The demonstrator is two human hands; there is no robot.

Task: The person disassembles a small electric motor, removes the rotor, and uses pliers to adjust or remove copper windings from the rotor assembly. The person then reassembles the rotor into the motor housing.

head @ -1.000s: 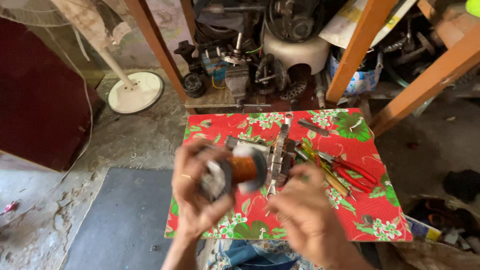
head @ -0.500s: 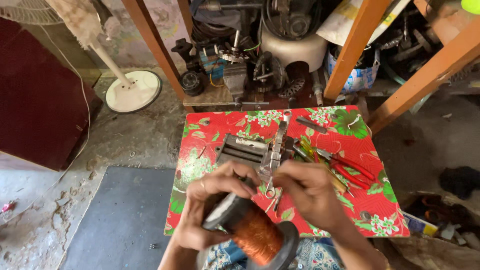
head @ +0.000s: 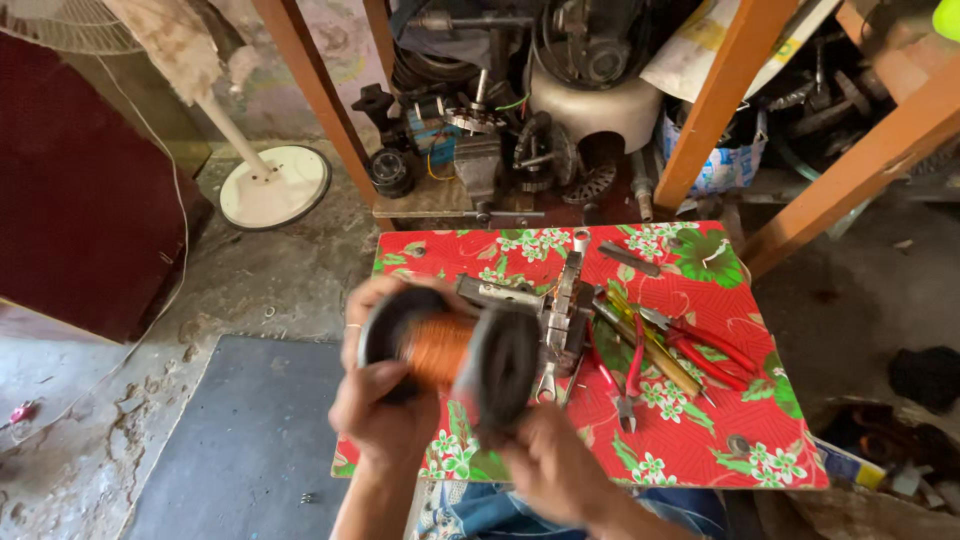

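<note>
One spool [head: 450, 352] of copper-coloured wire with two dark end flanges, held between two hands above the near left part of the desk [head: 700, 450]. The left hand [head: 385, 400] wraps around the left flange with its fingers closed on the rim. The right hand [head: 550, 465] grips the lower edge of the right flange from below; it is blurred.

One desk, covered in a red cloth with green and white flowers. On it: one grey metal vise [head: 560, 310] near the middle, one spanner [head: 548, 382] just below it, and a loose cluster of red-handled pliers [head: 700, 345] and yellow-handled tools to the right; their exact count cannot be told.

One white fan base [head: 275, 187] on the floor, far left.

Compared with half a second ago, the spool sits higher and further from the camera, and its axis has turned.

The long axis runs left to right, roughly level, with a flange facing each side.
</note>
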